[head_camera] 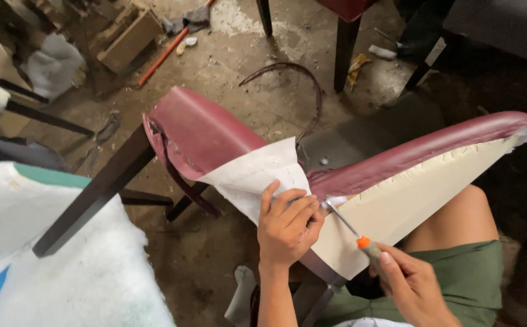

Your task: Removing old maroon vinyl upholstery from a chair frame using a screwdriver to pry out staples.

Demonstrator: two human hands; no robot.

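From the head camera, the left hand [288,227] lies flat on the underside of an upturned chair seat [409,194], its fingers [297,206] close together and curled down over the loose white backing [257,172] of the maroon vinyl cover [200,130], pinning that flap against the pale board. The cover peels away up and to the left of those fingers, while its still-fastened edge runs off to their right along the seat's rim.

The right hand [412,284] sits below and to the right, fingers wrapped and clamped on the handle of a thin metal tool [351,230] with an orange collar. The tool's shaft slants up from that grip, and its tip meets the seam of cover and board just beside the left fingertips.

The seat rests across the person's lap, over green shorts [469,272], with a dark chair leg [97,194] reaching out well to the left of the left hand. Beyond the fingers lies a dusty concrete floor [239,66] with a curved strip of maroon trim [303,91], and white padding [63,266] fills the lower left corner.
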